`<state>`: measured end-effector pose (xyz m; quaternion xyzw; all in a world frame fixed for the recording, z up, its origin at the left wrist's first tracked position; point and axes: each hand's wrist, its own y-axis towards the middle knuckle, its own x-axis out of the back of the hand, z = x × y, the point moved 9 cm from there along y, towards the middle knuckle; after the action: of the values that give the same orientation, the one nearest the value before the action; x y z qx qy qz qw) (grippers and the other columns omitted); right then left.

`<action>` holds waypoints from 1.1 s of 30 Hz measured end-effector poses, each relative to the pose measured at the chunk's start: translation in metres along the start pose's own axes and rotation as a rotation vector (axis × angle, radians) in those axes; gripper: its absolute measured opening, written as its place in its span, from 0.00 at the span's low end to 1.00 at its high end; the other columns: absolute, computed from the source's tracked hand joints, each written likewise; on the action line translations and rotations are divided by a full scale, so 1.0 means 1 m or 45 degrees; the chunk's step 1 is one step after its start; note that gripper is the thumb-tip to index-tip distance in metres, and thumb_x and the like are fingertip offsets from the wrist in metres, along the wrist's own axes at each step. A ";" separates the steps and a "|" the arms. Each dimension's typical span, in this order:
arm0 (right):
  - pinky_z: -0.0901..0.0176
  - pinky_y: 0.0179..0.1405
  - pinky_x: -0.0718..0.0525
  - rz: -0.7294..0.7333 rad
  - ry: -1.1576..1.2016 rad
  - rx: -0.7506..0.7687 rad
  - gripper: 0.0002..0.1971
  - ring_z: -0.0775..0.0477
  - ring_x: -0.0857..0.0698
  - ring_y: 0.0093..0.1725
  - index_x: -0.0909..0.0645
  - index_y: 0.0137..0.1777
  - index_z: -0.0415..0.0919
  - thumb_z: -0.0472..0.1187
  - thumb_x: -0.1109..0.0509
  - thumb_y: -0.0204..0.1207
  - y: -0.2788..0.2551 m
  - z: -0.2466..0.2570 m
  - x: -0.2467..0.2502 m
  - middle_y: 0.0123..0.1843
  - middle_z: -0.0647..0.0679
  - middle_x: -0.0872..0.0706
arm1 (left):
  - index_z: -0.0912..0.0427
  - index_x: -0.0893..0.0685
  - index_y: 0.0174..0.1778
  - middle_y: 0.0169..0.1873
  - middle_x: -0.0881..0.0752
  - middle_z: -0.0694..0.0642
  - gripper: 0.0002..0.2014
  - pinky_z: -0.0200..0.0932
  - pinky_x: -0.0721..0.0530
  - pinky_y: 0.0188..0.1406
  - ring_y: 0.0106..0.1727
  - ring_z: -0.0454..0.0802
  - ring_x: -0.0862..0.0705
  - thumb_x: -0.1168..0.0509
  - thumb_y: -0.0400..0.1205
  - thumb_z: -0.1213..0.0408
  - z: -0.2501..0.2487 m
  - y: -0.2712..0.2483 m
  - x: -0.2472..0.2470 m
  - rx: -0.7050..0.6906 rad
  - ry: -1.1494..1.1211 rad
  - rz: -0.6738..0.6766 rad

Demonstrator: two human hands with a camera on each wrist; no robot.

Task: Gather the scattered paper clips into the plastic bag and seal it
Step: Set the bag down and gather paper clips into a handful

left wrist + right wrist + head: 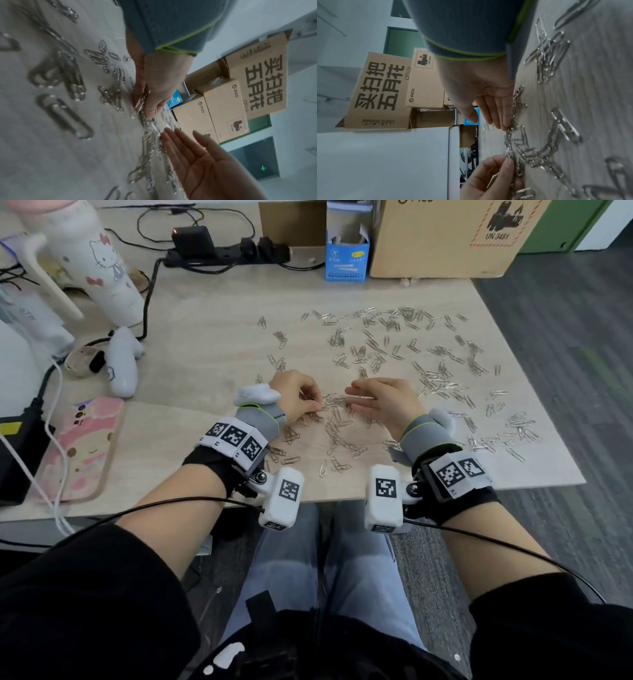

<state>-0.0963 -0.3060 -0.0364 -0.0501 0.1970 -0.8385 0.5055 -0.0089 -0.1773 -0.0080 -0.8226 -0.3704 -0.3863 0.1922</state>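
Several silver paper clips [394, 344] lie scattered over the light wood table [212, 337], with a denser heap [334, 409] between my hands. My left hand [313, 402] pinches a few clips from that heap with curled fingers, which the left wrist view shows as clips [139, 104] under the left hand [150, 108]. My right hand [356, 398] stands on its edge with straight fingers beside the heap. In the right wrist view the right hand's fingertips [504, 125] touch the clips [510, 135]. No plastic bag is in view.
A phone in a pink case [82, 446], a white controller [121, 364] and a white bottle [99, 268] sit at the left. A power strip [226, 254], a blue box [347, 258] and a cardboard box [445, 237] line the back. Clips reach near the table's right edge.
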 end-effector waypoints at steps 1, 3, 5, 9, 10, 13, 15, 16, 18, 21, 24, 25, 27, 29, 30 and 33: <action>0.57 0.54 0.14 0.007 0.045 -0.019 0.07 0.43 0.12 0.45 0.21 0.52 0.30 0.33 0.37 0.80 0.003 -0.001 -0.002 0.53 0.35 0.14 | 0.64 0.12 0.39 0.26 0.16 0.50 0.04 0.39 0.17 0.38 0.27 0.42 0.18 0.27 0.71 0.69 0.002 0.002 0.002 0.026 -0.087 -0.002; 0.59 0.50 0.12 0.036 0.146 -0.062 0.08 0.43 0.11 0.44 0.21 0.51 0.29 0.34 0.38 0.81 0.008 -0.003 -0.008 0.52 0.35 0.14 | 0.67 0.12 0.39 0.20 0.18 0.44 0.05 0.28 0.19 0.29 0.20 0.35 0.19 0.26 0.70 0.70 0.000 0.007 0.007 0.035 -0.223 -0.001; 0.61 0.45 0.12 0.086 0.236 -0.118 0.11 0.44 0.12 0.41 0.21 0.47 0.30 0.37 0.41 0.83 0.011 -0.004 -0.018 0.47 0.37 0.14 | 0.64 0.12 0.38 0.20 0.17 0.43 0.04 0.27 0.20 0.29 0.22 0.34 0.19 0.25 0.70 0.69 -0.008 0.014 0.010 -0.015 -0.290 0.034; 0.57 0.38 0.11 0.227 0.481 -0.249 0.17 0.44 0.10 0.32 0.23 0.53 0.29 0.43 0.48 0.86 0.015 -0.005 -0.042 0.40 0.39 0.13 | 0.54 0.12 0.38 0.26 0.14 0.45 0.06 0.39 0.17 0.42 0.31 0.44 0.17 0.25 0.69 0.69 -0.031 0.026 0.013 -0.108 -0.334 0.068; 0.55 0.36 0.11 0.260 0.566 -0.280 0.18 0.44 0.10 0.31 0.23 0.52 0.30 0.44 0.49 0.87 0.017 -0.005 -0.048 0.37 0.40 0.11 | 0.54 0.11 0.40 0.29 0.13 0.49 0.07 0.42 0.18 0.45 0.33 0.46 0.17 0.25 0.69 0.68 -0.035 0.031 0.013 -0.131 -0.310 0.072; 0.55 0.33 0.10 0.307 0.702 -0.316 0.20 0.47 0.11 0.31 0.21 0.46 0.34 0.44 0.52 0.87 0.023 -0.001 -0.057 0.35 0.44 0.11 | 0.54 0.11 0.43 0.39 0.12 0.56 0.10 0.43 0.18 0.52 0.41 0.48 0.16 0.23 0.67 0.67 -0.047 0.038 0.009 -0.204 -0.263 0.177; 0.57 0.34 0.11 0.293 0.709 -0.309 0.20 0.50 0.11 0.32 0.20 0.45 0.36 0.41 0.52 0.87 0.028 0.001 -0.057 0.33 0.46 0.11 | 0.53 0.12 0.44 0.37 0.12 0.55 0.12 0.40 0.18 0.53 0.43 0.46 0.15 0.23 0.66 0.66 -0.052 0.039 0.008 -0.246 -0.261 0.279; 0.58 0.35 0.11 0.283 0.726 -0.303 0.19 0.50 0.11 0.34 0.20 0.47 0.35 0.40 0.52 0.86 0.032 0.002 -0.057 0.33 0.46 0.10 | 0.53 0.12 0.45 0.35 0.12 0.52 0.12 0.39 0.17 0.51 0.42 0.44 0.14 0.23 0.67 0.67 -0.054 0.040 0.010 -0.252 -0.299 0.300; 0.57 0.36 0.10 0.257 0.786 -0.284 0.16 0.46 0.11 0.37 0.20 0.49 0.32 0.36 0.50 0.85 0.036 0.003 -0.055 0.36 0.42 0.10 | 0.57 0.11 0.44 0.31 0.12 0.46 0.09 0.36 0.14 0.40 0.35 0.39 0.14 0.25 0.69 0.70 -0.052 0.043 0.022 -0.223 -0.423 0.236; 0.58 0.37 0.11 0.224 0.827 -0.308 0.14 0.42 0.10 0.32 0.22 0.45 0.27 0.32 0.48 0.83 0.041 0.003 -0.052 0.32 0.37 0.11 | 0.54 0.12 0.44 0.37 0.14 0.44 0.06 0.40 0.13 0.33 0.32 0.37 0.17 0.29 0.74 0.68 -0.030 0.058 0.047 -0.136 -0.434 -0.027; 0.59 0.36 0.11 0.195 0.803 -0.301 0.13 0.42 0.10 0.30 0.22 0.44 0.27 0.29 0.49 0.82 0.045 0.006 -0.046 0.30 0.37 0.11 | 0.54 0.14 0.54 0.57 0.16 0.51 0.11 0.48 0.17 0.54 0.55 0.49 0.17 0.31 0.76 0.65 0.002 0.079 0.056 0.002 -0.214 -0.149; 0.59 0.36 0.11 0.191 0.785 -0.296 0.13 0.43 0.10 0.30 0.22 0.44 0.26 0.28 0.49 0.82 0.044 0.006 -0.044 0.30 0.37 0.11 | 0.56 0.16 0.60 0.65 0.20 0.56 0.16 0.45 0.24 0.64 0.65 0.53 0.21 0.31 0.76 0.64 0.015 0.085 0.054 0.066 -0.086 -0.145; 0.60 0.37 0.11 0.191 0.726 -0.279 0.14 0.44 0.09 0.31 0.22 0.46 0.26 0.27 0.50 0.81 0.045 0.007 -0.042 0.31 0.38 0.10 | 0.59 0.22 0.68 0.75 0.30 0.62 0.23 0.43 0.38 0.74 0.77 0.58 0.34 0.31 0.76 0.61 0.038 0.094 0.048 0.200 0.102 -0.096; 0.61 0.36 0.11 0.199 0.681 -0.269 0.14 0.44 0.09 0.32 0.22 0.46 0.27 0.27 0.50 0.81 0.043 0.007 -0.041 0.31 0.39 0.10 | 0.63 0.23 0.68 0.75 0.32 0.67 0.26 0.49 0.39 0.75 0.78 0.64 0.38 0.31 0.75 0.57 0.055 0.097 0.038 0.289 0.215 -0.005; 0.61 0.36 0.11 0.202 0.680 -0.274 0.14 0.44 0.09 0.32 0.22 0.46 0.27 0.27 0.50 0.81 0.042 0.007 -0.041 0.31 0.39 0.10 | 0.66 0.20 0.61 0.70 0.28 0.69 0.23 0.51 0.35 0.71 0.74 0.67 0.34 0.32 0.74 0.55 0.060 0.096 0.033 0.299 0.235 0.038; 0.60 0.36 0.11 0.198 0.720 -0.283 0.14 0.44 0.09 0.31 0.22 0.46 0.26 0.29 0.49 0.82 0.038 0.006 -0.039 0.32 0.38 0.10 | 0.60 0.26 0.36 0.50 0.21 0.68 0.12 0.48 0.31 0.47 0.55 0.62 0.23 0.37 0.69 0.54 0.057 0.087 0.027 0.283 0.195 0.068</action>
<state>-0.0445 -0.2899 -0.0407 0.1454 0.4237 -0.7513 0.4847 0.0966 -0.1869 -0.0257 -0.7739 -0.3731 -0.3995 0.3199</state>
